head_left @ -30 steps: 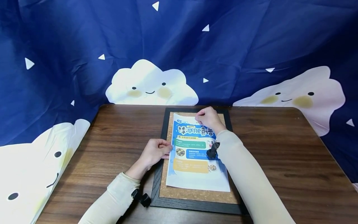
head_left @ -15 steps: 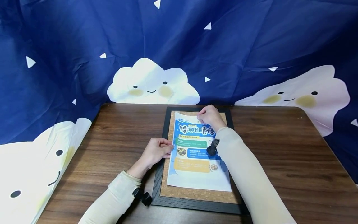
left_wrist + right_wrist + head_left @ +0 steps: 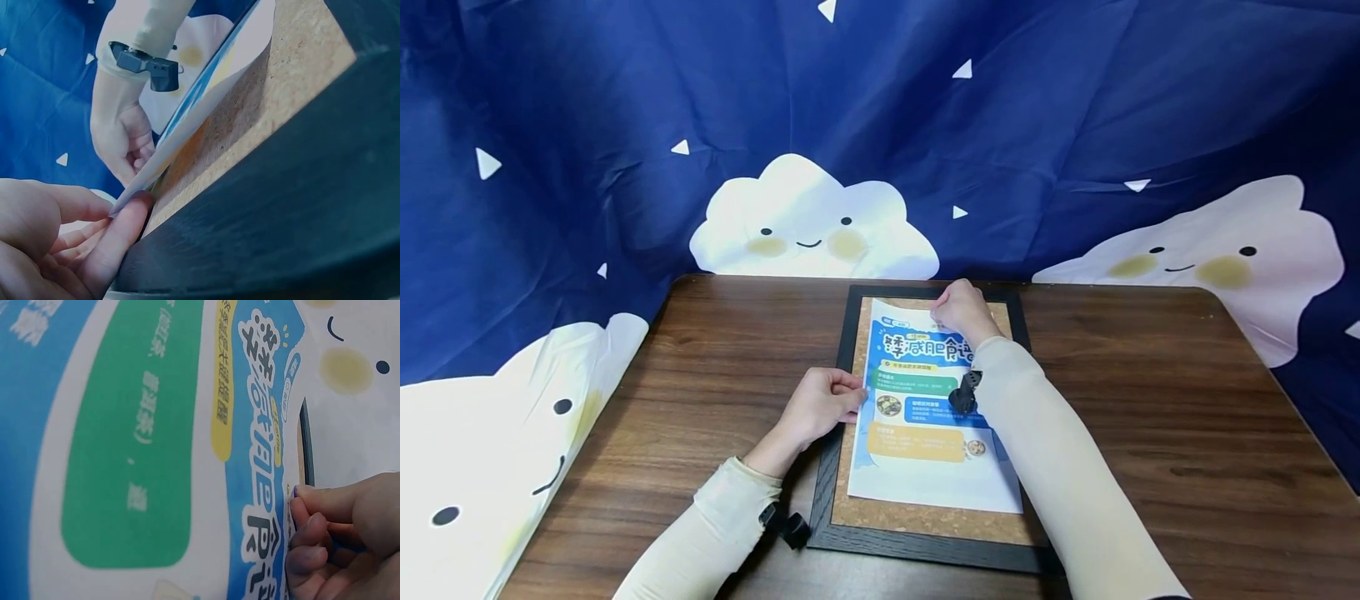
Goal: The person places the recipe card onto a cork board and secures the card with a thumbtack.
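Note:
A printed poster (image 3: pixel 925 483) in blue, green and yellow, with large Chinese lettering, lies over a cork board (image 3: pixel 955 523) in a black frame (image 3: pixel 925 550). My left hand (image 3: pixel 820 408) pinches the poster's left edge between thumb and fingers; in the left wrist view that edge of the paper (image 3: pixel 194 119) stands up off the cork. At the top edge my right hand (image 3: pixel 962 312) is bent over the paper. Between its thumb and forefinger a small purple pushpin (image 3: pixel 295 492) shows, mostly hidden by the fingertips.
The board lies on a dark wooden table (image 3: pixel 1150 400), close to its back edge. Behind hangs a blue curtain (image 3: pixel 880 100) with smiling clouds and white triangles. A black camera (image 3: pixel 786 527) is worn on the left wrist, another camera (image 3: pixel 965 392) on the right.
My right wrist has tilted slightly to the left, its fingers staying at the poster's top edge. My left hand keeps its pinch on the paper. The head view has shifted a little.

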The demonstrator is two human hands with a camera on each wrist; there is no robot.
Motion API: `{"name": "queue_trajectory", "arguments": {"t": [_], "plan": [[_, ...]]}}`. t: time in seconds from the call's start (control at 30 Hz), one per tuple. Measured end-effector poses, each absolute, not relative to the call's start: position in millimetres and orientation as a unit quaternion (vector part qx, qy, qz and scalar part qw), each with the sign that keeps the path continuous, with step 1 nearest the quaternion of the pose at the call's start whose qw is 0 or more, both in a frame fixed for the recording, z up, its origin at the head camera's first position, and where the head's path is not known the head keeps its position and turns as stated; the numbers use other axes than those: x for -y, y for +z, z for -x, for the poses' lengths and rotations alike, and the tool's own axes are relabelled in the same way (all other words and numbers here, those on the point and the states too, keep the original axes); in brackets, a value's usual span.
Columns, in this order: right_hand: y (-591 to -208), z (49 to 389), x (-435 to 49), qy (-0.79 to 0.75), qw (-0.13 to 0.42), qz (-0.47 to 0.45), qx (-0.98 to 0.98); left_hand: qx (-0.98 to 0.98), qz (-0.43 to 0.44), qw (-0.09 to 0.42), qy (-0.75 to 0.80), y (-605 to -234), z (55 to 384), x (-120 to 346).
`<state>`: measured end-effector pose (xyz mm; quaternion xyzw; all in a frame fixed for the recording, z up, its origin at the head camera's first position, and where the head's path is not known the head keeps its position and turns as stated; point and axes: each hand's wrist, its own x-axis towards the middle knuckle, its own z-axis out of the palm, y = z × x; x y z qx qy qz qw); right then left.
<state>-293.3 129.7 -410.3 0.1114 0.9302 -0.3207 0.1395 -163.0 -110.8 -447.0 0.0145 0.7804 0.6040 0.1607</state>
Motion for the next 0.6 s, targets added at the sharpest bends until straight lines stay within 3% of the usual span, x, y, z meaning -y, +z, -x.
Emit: {"name": "queue_trajectory", "arguments": {"t": [0.4,0.6], "plan": [[-412,289,-147,-0.365,0.140,-0.105,-0.914,-0.784,-0.029,0.176,0.594,-440,160,117],[-411,272,-166,-0.395,0.097,-0.031,-0.913,-0.813,-0.056,0.135,0.564,-434,156,132]]}}
